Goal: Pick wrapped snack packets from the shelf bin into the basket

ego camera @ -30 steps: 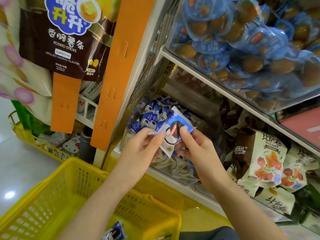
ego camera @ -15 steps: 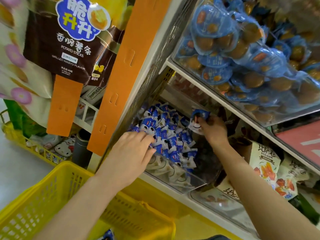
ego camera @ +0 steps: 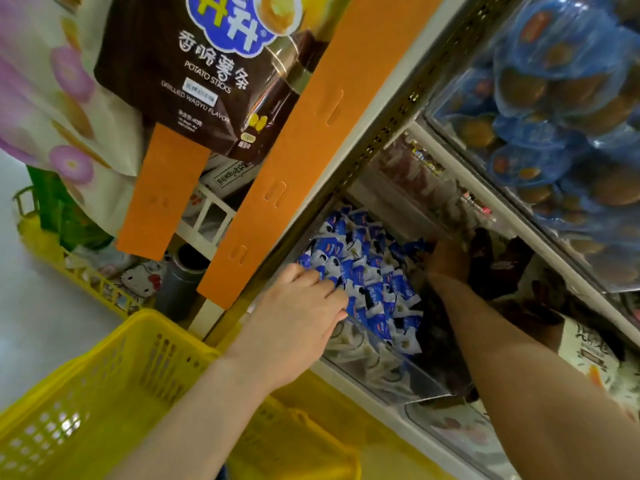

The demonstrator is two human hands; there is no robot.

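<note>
- Since half a second earlier, the right hand point(ego camera: 446, 261) had pushed deeper toward the bin's far right corner, while the left hand point(ego camera: 298, 306) had kept its place at the near left edge.
- Left fingers point(ego camera: 325, 282) lay close together across the pile, tips dipping among the wrappers; whether they pinched one could not be told.
- Right hand sat in shadow with a blue wrapper just beside its fingertips; its grip was too dark and blurred to judge.
- Blue-and-white snack packets point(ego camera: 367, 282) were heaped in the clear shelf bin point(ego camera: 381, 379), long axes pointing every way, directly under and beyond the left fingertips.
- Yellow basket point(ego camera: 104, 393) stood below and to the left of the bin's front edge, under the left forearm, so the left hand looked the nearer for a drop.
- A potato sticks bag point(ego camera: 207, 74) hung above beside an orange strip point(ego camera: 311, 133).
</note>
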